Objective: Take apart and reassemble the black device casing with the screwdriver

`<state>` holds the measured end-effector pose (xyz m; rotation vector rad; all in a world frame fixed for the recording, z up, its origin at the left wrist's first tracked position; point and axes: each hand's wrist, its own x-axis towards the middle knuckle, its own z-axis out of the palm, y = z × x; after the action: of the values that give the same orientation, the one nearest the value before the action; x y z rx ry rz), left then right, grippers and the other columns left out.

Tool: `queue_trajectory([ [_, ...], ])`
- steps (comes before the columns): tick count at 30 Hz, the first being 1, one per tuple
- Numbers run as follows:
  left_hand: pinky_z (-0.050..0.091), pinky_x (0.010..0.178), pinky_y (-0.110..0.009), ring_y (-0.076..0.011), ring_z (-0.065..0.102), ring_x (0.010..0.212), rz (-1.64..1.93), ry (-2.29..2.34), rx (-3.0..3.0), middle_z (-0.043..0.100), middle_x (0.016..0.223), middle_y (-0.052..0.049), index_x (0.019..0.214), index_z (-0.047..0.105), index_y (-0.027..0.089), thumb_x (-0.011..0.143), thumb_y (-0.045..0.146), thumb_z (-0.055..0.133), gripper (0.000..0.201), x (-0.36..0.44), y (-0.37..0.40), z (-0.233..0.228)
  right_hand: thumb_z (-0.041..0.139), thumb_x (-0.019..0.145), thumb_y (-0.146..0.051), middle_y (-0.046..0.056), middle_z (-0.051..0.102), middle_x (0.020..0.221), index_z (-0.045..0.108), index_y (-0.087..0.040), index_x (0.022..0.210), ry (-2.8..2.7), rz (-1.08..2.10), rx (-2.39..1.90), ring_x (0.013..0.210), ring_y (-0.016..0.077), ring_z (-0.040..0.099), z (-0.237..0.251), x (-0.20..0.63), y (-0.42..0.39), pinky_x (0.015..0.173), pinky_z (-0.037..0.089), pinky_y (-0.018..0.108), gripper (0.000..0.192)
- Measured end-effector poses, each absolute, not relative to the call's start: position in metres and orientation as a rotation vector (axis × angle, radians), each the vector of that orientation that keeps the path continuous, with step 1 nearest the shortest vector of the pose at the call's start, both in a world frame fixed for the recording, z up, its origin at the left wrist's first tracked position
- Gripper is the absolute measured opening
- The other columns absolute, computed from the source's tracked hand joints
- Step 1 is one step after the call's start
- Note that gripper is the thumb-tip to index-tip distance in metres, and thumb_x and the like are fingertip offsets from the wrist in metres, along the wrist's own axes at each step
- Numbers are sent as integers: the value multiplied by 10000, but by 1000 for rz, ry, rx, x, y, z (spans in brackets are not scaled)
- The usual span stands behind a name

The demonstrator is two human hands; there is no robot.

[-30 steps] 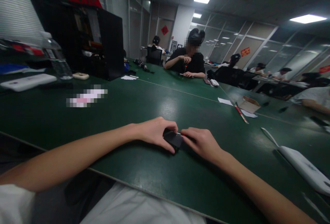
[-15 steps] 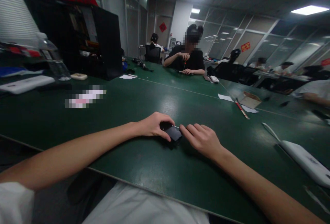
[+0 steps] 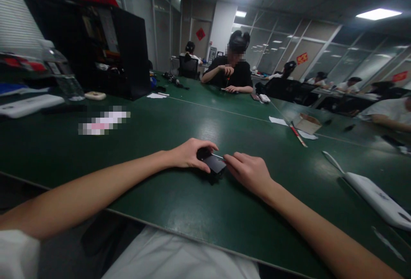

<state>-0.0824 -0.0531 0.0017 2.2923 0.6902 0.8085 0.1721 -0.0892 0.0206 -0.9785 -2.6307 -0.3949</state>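
A small black device [image 3: 214, 164] with a flat grey panel on its top sits low over the green table, in the middle of the head view; its exact kind is unclear. My left hand [image 3: 188, 154] is closed around its left end, thumb on the near side and fingers on the far side. From the right, my right hand [image 3: 250, 171] pinches a thin metal rod-like tool [image 3: 217, 156], which reaches across the device's far edge towards my left fingers. The tool's handle is hidden in my right hand.
On the green table [image 3: 180, 210], a white power bank-like block [image 3: 374, 197] with a cord lies at right. A small open box [image 3: 307, 123] and a red stick [image 3: 298, 135] are farther back. Leftward stand a bottle [image 3: 64, 73] and a black case [image 3: 133, 56]. A person [image 3: 236, 67] sits opposite.
The view has shifted slightly, so most things appear a little farther left. More of the thin metal tool shows between my hands. Both grips look the same.
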Motion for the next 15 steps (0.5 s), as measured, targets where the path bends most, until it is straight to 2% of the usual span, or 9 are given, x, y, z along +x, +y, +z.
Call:
queue_trajectory([
  [4,432,792,-285,-226,628,897,787,699,2266,702,972,-78,1098,688,127,642,593,782,659,-86,-45,-4,404,986,-149,72,676,786,689,-186,1085,-2648,-856,-890,657,164,522,25,170,-97,574,310,311,304],
  [9,422,737,-263,-203,621,825,806,752,2248,697,884,-56,1039,712,112,628,630,770,664,-86,-45,-6,383,977,-100,78,687,793,681,-158,1119,-2621,-1056,-850,657,177,522,29,164,-107,570,289,338,335],
  [12,425,729,-261,-198,625,819,829,756,2241,705,885,-61,1026,716,107,622,617,781,654,-84,-47,-4,387,979,-114,85,689,801,679,-140,1117,-2648,-917,-913,666,183,558,24,163,-105,567,313,325,324],
  [15,425,730,-262,-196,629,821,833,770,2264,714,902,-65,1019,717,116,618,602,793,634,-83,-49,-4,442,979,-199,77,698,837,674,-144,1103,-2648,-420,-1017,702,179,613,18,162,-98,598,388,278,269],
])
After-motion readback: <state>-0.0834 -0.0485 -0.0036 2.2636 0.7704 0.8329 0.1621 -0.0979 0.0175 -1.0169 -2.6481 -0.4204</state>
